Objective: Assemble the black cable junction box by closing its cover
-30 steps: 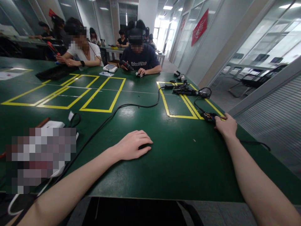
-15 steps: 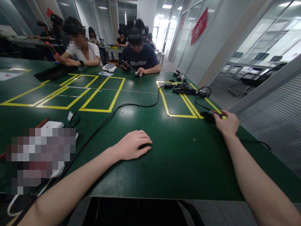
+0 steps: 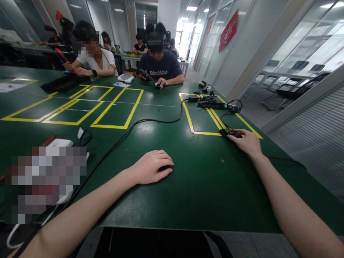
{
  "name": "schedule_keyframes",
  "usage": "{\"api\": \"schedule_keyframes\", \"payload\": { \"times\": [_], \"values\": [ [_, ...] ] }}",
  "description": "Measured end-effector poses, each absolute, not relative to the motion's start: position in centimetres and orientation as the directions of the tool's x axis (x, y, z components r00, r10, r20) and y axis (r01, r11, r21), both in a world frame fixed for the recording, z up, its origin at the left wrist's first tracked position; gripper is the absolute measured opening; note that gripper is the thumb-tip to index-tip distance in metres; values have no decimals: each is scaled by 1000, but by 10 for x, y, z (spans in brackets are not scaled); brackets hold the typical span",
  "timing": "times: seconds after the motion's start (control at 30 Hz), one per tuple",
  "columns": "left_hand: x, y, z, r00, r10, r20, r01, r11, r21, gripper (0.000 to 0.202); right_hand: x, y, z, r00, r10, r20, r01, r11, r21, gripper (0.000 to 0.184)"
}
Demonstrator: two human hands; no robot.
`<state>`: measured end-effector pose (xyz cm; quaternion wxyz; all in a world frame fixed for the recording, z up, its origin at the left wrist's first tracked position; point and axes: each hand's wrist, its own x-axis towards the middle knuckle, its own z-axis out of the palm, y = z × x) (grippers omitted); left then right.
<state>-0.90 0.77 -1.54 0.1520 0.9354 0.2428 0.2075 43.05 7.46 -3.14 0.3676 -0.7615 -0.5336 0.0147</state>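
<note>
On the green table (image 3: pixel 172 200), my left hand (image 3: pixel 153 166) lies palm down near the front middle, its fingers stretched and holding nothing. My right hand (image 3: pixel 248 143) is closed, thumb and fingers around a small black device with coloured parts that look like wires or circuitry (image 3: pixel 232 132). That device is at the lower right of the yellow-taped area, at or just above the table. A thin black cable reaches it from the pile behind, and my fingers cover its right end.
Tangled black cables and adapters (image 3: pixel 215 102) lie beyond my right hand. A long black cable (image 3: pixel 139 122) crosses the table. White gear, partly blurred (image 3: pixel 60 142), stands at left. Across the table a co-worker (image 3: pixel 161 66) holds a black tool; another (image 3: pixel 96 61) sits further left.
My right hand has moved left with the black device, and the cable beyond my wrist has shifted slightly. My left hand has stayed in place.
</note>
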Motion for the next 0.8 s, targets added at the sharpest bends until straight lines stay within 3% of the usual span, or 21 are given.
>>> {"api": "schedule_keyframes", "payload": {
  "times": [0.1,0.23,0.33,0.43,0.57,0.8],
  "values": [
    [-9,8,-15,796,517,315,390,-836,387,21,397,73,-31,262,901,345,868,-64,-492,40],
    [-10,8,-15,784,520,340,386,-837,388,19,340,58,-28,-144,927,348,792,318,-521,37],
    [-11,6,-12,738,534,413,389,-836,386,17,296,33,-24,-462,830,313,616,554,-560,34],
    [-11,1,-9,671,566,479,395,-820,415,18,263,7,-21,-679,656,329,387,701,-599,35],
    [-9,-4,-5,730,537,422,347,-824,447,30,246,-13,-21,-766,544,343,284,764,-579,33],
    [-8,-6,-7,772,568,284,430,-797,425,46,248,-16,-21,-710,524,471,312,833,-456,38]
  ]
}}
